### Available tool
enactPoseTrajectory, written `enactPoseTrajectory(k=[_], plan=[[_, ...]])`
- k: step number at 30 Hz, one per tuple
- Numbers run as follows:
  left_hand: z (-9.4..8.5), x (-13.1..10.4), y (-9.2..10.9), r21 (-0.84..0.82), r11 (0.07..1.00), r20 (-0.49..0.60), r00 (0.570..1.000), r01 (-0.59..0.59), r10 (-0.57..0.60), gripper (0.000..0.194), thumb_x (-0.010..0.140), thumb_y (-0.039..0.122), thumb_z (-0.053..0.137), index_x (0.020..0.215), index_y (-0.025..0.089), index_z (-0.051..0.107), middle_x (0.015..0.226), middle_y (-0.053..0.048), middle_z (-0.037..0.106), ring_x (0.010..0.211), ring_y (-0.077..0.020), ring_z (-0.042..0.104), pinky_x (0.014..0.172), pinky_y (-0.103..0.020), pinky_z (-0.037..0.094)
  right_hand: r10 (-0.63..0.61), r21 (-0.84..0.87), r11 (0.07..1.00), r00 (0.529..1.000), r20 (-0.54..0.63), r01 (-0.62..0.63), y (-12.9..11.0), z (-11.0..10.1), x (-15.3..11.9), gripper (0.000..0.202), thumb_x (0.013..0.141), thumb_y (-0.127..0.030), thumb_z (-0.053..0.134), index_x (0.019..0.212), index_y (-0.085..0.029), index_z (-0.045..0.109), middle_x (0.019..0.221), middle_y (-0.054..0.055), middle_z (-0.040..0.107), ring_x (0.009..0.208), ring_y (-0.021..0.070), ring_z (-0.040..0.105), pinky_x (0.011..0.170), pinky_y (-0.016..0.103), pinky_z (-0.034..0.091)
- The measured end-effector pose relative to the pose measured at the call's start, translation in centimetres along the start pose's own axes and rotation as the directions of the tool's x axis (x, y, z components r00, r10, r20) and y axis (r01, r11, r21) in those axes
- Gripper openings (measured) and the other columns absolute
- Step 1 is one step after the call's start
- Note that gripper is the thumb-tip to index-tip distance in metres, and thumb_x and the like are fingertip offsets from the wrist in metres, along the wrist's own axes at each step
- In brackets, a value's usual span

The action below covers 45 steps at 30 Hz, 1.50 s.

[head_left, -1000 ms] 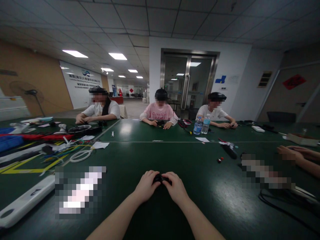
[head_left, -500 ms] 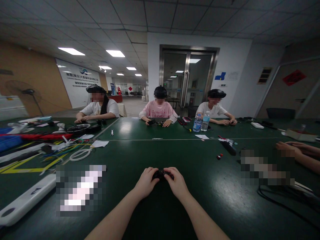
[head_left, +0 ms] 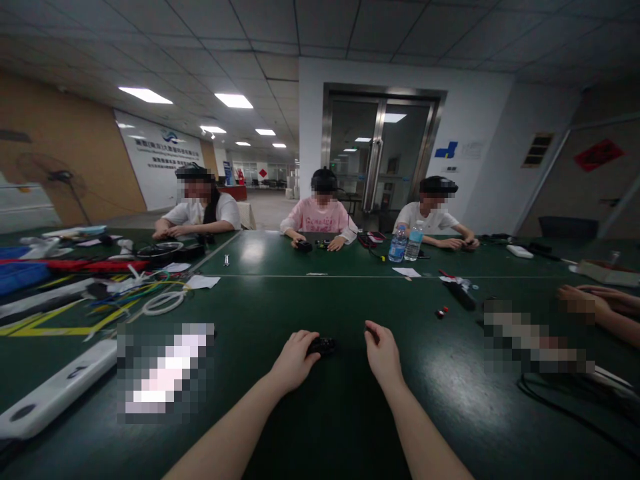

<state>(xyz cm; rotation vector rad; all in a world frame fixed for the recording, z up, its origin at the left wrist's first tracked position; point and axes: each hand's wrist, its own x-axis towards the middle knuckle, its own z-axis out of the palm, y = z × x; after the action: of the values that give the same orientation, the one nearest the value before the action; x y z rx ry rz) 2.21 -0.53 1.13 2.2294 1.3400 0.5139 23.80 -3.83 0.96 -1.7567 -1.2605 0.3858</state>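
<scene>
The person's left hand (head_left: 295,360) grips the black part (head_left: 323,345), on or just above the surface (head_left: 250,313), apparently steadying it. Right of the part, the right hand (head_left: 384,350) is apart, fingers curled, contents unclear; two-handed work would call for closing that gap. Left fingers hide the part's end; its details blur.

Head-worn view forward across table (head_left: 250,313)
</scene>
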Motion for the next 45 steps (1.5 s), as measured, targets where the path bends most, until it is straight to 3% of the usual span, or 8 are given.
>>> enactPoseTrajectory(k=[6, 13, 19, 22, 27, 33, 40, 45], plan=[[0.0, -0.1, -0.1, -0.023, 1.000, 0.002, 1.000, 0.007, -0.007, 0.044, 0.083, 0.033, 0.049, 0.126, 0.024, 0.046, 0.128, -0.005, 0.047, 0.117, -0.0216, 0.043, 0.100, -0.036, 0.036, -0.045, -0.007, 0.999, 0.991, -0.129, 0.044, -1.1, -0.8, -0.5, 0.039, 0.081, -0.034, 0.039, 0.112, -0.017, 0.057, 0.117, 0.010, 0.052, 0.103, 0.0220, 0.055, 0.088, 0.034, 0.045], [-0.1, -0.2, 0.1, -0.032, 0.999, 0.013, 0.999, 0.035, -0.034, 0.044, 0.083, 0.033, 0.050, 0.126, 0.025, 0.045, 0.128, -0.004, 0.046, 0.117, -0.0223, 0.042, 0.100, -0.037, 0.036, -0.111, 0.009, 0.994, 0.992, -0.061, 0.112, -1.5, -0.3, -0.9, 0.036, 0.081, -0.033, 0.042, 0.110, -0.018, 0.057, 0.113, 0.009, 0.054, 0.101, 0.0206, 0.055, 0.086, 0.033, 0.047], [-0.3, -0.1, 0.5, -0.004, 1.000, 0.011, 1.000, 0.022, -0.022, 0.045, 0.082, 0.029, 0.050, 0.126, 0.022, 0.046, 0.127, -0.004, 0.048, 0.117, -0.0210, 0.042, 0.100, -0.035, 0.035, -0.060, 0.004, 0.998, 0.997, 0.046, 0.060, -0.9, 0.2, -0.8, 0.035, 0.079, -0.027, 0.047, 0.110, -0.018, 0.058, 0.110, 0.008, 0.057, 0.097, 0.0202, 0.058, 0.083, 0.033, 0.049], [-0.3, -0.1, 0.5, 0.016, 1.000, 0.011, 1.000, 0.017, -0.017, 0.045, 0.082, 0.029, 0.050, 0.125, 0.021, 0.046, 0.126, -0.005, 0.048, 0.116, -0.0211, 0.043, 0.101, -0.035, 0.034, -0.094, 0.040, 0.995, 0.995, 0.035, 0.093, -0.8, 0.6, -0.8, 0.033, 0.077, -0.025, 0.049, 0.107, -0.018, 0.060, 0.108, 0.007, 0.059, 0.097, 0.0197, 0.059, 0.084, 0.033, 0.049], [0.0, 0.0, 0.2, 0.029, 1.000, 0.002, 1.000, -0.009, 0.009, 0.043, 0.082, 0.031, 0.049, 0.124, 0.023, 0.047, 0.125, -0.004, 0.049, 0.115, -0.0211, 0.044, 0.099, -0.035, 0.036, -0.092, 0.095, 0.992, 0.986, 0.136, 0.079, -1.0, 1.4, -1.3, 0.029, 0.074, -0.027, 0.055, 0.101, -0.018, 0.063, 0.100, 0.006, 0.063, 0.092, 0.0198, 0.061, 0.085, 0.034, 0.049], [-0.1, -0.1, 0.4, 0.039, 0.999, 0.003, 1.000, -0.021, 0.020, 0.041, 0.083, 0.032, 0.049, 0.123, 0.022, 0.048, 0.123, -0.004, 0.050, 0.114, -0.0210, 0.044, 0.099, -0.034, 0.036, -0.233, 0.214, 0.961, 0.932, 0.277, 0.177, -2.2, 2.2, -2.0, 0.030, 0.078, -0.030, 0.053, 0.104, -0.022, 0.063, 0.106, 0.004, 0.061, 0.099, 0.0190, 0.058, 0.086, 0.033, 0.047], [0.2, 0.0, 0.1, 0.022, 0.999, -0.017, 0.999, -0.050, 0.050, 0.043, 0.082, 0.030, 0.050, 0.124, 0.021, 0.047, 0.123, -0.006, 0.050, 0.113, -0.0206, 0.045, 0.097, -0.033, 0.037, -0.213, -0.051, 0.966, 0.895, 0.391, 0.252, -3.0, 3.3, -2.3, 0.028, 0.078, -0.025, 0.053, 0.104, -0.027, 0.064, 0.110, 0.001, 0.061, 0.109, 0.0194, 0.052, 0.096, 0.036, 0.039], [0.6, 0.1, -0.5, 0.017, 0.997, -0.025, 0.996, -0.081, 0.081, 0.043, 0.083, 0.030, 0.048, 0.126, 0.024, 0.045, 0.125, -0.004, 0.049, 0.115, -0.0201, 0.044, 0.097, -0.032, 0.036, -0.169, -0.121, 0.964, 0.898, 0.406, 0.236, -3.3, 3.0, -2.3, 0.028, 0.077, -0.027, 0.054, 0.104, -0.027, 0.064, 0.112, 0.002, 0.060, 0.110, 0.0208, 0.050, 0.095, 0.038, 0.038]])
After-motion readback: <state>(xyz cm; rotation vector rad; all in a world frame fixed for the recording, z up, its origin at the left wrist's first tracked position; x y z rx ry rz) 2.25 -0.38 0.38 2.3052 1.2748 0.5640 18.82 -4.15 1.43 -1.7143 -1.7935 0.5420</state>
